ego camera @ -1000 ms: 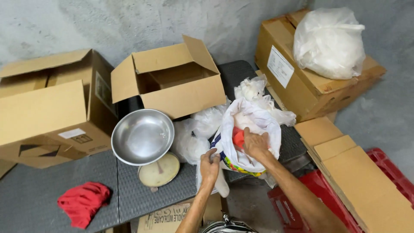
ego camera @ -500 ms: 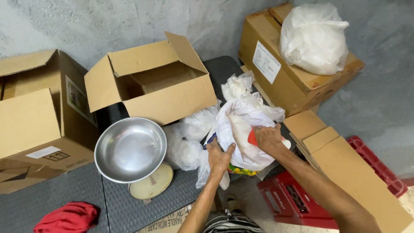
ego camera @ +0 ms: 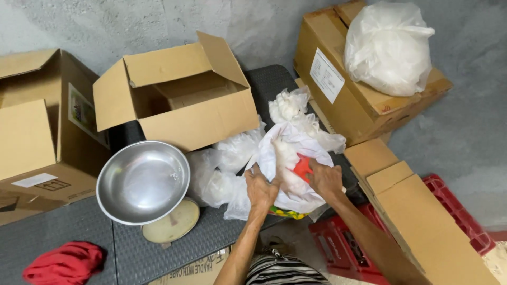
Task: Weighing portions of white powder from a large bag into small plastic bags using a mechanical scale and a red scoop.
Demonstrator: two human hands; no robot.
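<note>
A white plastic bag (ego camera: pixel 296 145) stands on the dark table (ego camera: pixel 211 243), its mouth pulled open. My left hand (ego camera: pixel 261 188) grips the bag's near edge. My right hand (ego camera: pixel 325 179) is inside the opening, closed on a small red object (ego camera: pixel 303 167) whose lower part is hidden by the fingers. Crumpled clear plastic bags (ego camera: pixel 222 169) lie just left of the white bag. A round metal bowl (ego camera: pixel 142 182) rests on a cream scale base (ego camera: pixel 174 224) further left.
An open cardboard box (ego camera: pixel 179 100) sits behind the bowl, another box (ego camera: pixel 37 132) at the left edge. A stacked box (ego camera: pixel 348 100) at the back right carries a full white bag (ego camera: pixel 388 47). Flat cardboard (ego camera: pixel 417 216) leans over a red crate (ego camera: pixel 338 245). A red cloth (ego camera: pixel 63 262) lies front left.
The view has shifted left and tilted, so everything sits further right in frame. My right hand has sunk a little deeper into the white bag; my left hand keeps its hold on the edge.
</note>
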